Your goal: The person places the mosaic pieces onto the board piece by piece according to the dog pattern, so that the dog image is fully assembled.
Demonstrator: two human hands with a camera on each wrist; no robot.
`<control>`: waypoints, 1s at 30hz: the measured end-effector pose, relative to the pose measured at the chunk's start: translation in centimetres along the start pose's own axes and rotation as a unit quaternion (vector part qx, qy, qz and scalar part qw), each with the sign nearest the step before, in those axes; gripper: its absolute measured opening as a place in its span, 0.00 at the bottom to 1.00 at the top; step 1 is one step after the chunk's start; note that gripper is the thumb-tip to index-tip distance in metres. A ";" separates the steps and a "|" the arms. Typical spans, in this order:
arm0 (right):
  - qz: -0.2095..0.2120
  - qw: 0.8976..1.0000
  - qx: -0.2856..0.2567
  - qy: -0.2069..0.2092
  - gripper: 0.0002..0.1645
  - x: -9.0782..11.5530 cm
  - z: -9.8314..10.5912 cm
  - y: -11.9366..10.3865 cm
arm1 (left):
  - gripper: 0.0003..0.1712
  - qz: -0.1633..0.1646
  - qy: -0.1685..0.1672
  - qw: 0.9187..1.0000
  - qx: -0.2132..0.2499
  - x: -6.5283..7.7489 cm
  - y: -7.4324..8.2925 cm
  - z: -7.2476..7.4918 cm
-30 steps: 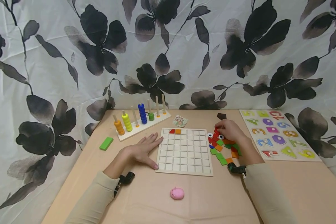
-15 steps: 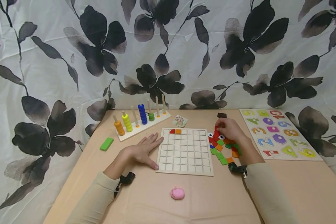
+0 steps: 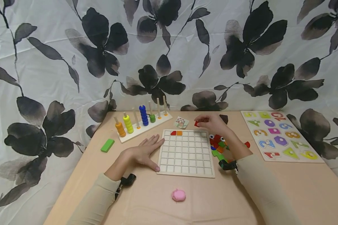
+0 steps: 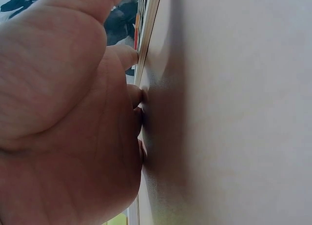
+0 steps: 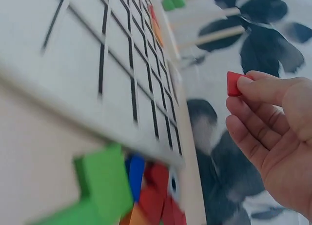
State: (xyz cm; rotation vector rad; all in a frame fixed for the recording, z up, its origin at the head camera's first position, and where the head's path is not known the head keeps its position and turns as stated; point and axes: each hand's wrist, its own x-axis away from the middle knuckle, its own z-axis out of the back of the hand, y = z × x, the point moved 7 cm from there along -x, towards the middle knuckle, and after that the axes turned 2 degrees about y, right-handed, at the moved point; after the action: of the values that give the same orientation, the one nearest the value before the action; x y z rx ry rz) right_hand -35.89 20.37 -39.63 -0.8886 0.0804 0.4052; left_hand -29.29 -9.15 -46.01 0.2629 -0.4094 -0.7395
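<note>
A red tile (image 5: pixel 233 83) is pinched between the thumb and fingers of the right hand (image 3: pixel 213 124); they cover much of it, so its full outline cannot be told. In the head view it shows just beyond the far edge of the white grid board (image 3: pixel 186 153), near that edge's right end. A red piece (image 3: pixel 173 132) and an orange square (image 3: pixel 179 132) sit side by side in the board's far row. The left hand (image 3: pixel 142 153) lies with fingers spread, thumb at the board's near left corner, index fingertip at its left edge; the left wrist view is mostly palm, with only a sliver of board rim.

Right of the board, a pile of coloured tiles (image 3: pixel 220 150) is partly hidden by the right forearm, and blurred and cut off in the right wrist view. Another red piece (image 3: pixel 247 144) peeks out beyond that arm. On the surface (image 3: pixel 146 200) behind, a small card (image 3: pixel 181 122) bears a picture too tiny to read.
</note>
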 end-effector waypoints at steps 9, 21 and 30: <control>0.008 0.996 0.039 -0.084 0.10 -3.2 -4.7 -0.9 | 0.74 0.005 -0.005 1.000 -0.001 -0.1 0.1 -0.1; 0.019 0.987 0.093 -0.129 0.06 -3.7 -7.3 -1.2 | 0.74 0.008 -0.006 1.000 0.003 -0.1 0.0 0.0; 0.054 0.980 0.137 -0.132 0.07 -3.4 -7.6 -2.2 | 0.74 0.003 -0.004 1.000 0.002 -0.1 -0.2 0.0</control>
State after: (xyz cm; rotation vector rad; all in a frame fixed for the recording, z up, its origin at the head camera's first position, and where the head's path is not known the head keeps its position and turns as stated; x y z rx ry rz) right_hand -37.45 12.23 -42.06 -0.5547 -0.0602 0.5946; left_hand -29.41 -9.22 -46.11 0.2624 -0.4202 -0.7333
